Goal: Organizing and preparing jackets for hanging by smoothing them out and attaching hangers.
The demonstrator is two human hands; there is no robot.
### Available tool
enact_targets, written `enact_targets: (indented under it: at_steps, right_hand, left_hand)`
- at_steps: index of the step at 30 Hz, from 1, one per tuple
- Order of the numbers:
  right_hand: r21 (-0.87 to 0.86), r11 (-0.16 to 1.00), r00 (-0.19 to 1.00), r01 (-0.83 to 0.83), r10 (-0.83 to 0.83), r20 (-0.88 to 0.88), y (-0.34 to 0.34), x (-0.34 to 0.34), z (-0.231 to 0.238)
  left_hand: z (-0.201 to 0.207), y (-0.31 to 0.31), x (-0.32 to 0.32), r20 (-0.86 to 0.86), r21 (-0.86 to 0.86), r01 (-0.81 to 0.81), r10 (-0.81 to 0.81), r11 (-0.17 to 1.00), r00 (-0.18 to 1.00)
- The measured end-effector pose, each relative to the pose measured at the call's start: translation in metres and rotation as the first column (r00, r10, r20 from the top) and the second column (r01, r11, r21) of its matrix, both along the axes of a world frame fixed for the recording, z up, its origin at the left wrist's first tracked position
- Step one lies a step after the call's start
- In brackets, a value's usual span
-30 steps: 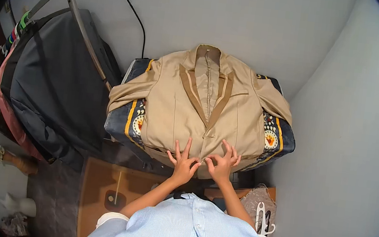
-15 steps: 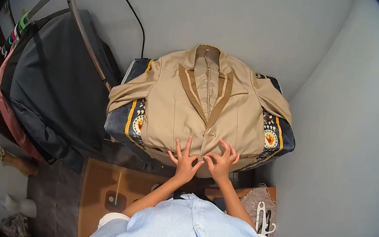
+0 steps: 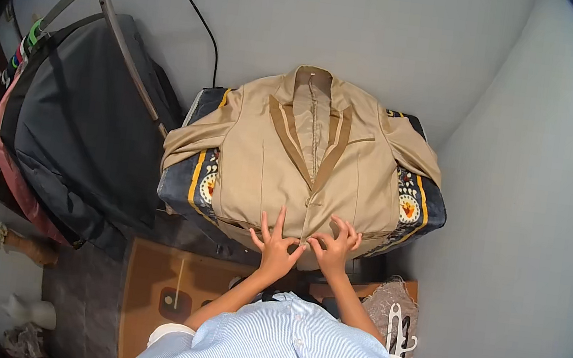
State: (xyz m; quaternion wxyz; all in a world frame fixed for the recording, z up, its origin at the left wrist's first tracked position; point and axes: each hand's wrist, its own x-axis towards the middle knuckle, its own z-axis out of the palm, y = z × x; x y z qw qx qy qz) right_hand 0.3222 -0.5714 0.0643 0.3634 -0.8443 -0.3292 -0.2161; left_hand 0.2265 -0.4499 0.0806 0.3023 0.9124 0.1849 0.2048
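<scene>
A tan blazer (image 3: 246,156) with brown-trimmed lapels lies face up, its collar at the far side and its sleeves spread to both sides. The front is closed at the middle, and the hem hangs over the near edge of the padded surface. My left hand (image 3: 277,255) pinches the front edge low down, with thumb and forefinger together and the other fingers fanned out. Just beside it, my right hand (image 3: 331,255) pinches the same edge in a like way. Whatever small part sits between the fingertips is hidden.
Under the blazer is a dark blue patterned cloth (image 3: 409,208) with yellow bands. On the left, a metal rack (image 3: 120,33) carries a dark garment (image 3: 85,126). White hangers (image 3: 394,328) lie low on the right, near a grey wall (image 3: 516,229). A black cable (image 3: 197,7) runs down the back wall.
My left hand has shifted slightly left, its fingers still fanned. My right hand stays nearly in place, and the blazer lies as before.
</scene>
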Motion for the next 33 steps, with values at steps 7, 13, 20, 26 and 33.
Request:
enact_targets:
  at_steps: [7,13,20,26,33]
  right_hand:
    - [-0.02,0.999,0.999,-0.036,0.035,-0.014,-0.006,-0.01,-0.004]
    - [-0.07,0.993,0.996,-0.091,0.092,0.011,-0.009,-0.015,-0.003]
    - [-0.088,0.993,0.997,-0.074,0.075,0.014,-0.008,-0.03,-0.012]
    - [-0.151,0.971,0.982,0.184,-0.176,0.069,0.013,-0.033,-0.031]
    - [-0.117,0.952,0.956,0.281,-0.288,-0.048,0.002,-0.035,-0.013]
  left_hand:
    - [-0.001,0.003,0.001,0.022,0.0,0.003,-0.003,1.0,1.0]
    - [0.008,-0.003,0.003,0.015,0.035,0.028,-0.028,0.999,0.999]
    - [0.003,0.002,0.0,0.055,0.014,0.023,-0.023,1.0,0.998]
    - [0.012,0.001,-0.005,0.065,-0.007,0.191,-0.19,0.982,0.98]
    - [0.031,0.031,0.014,0.15,0.084,0.244,-0.254,0.966,0.955]
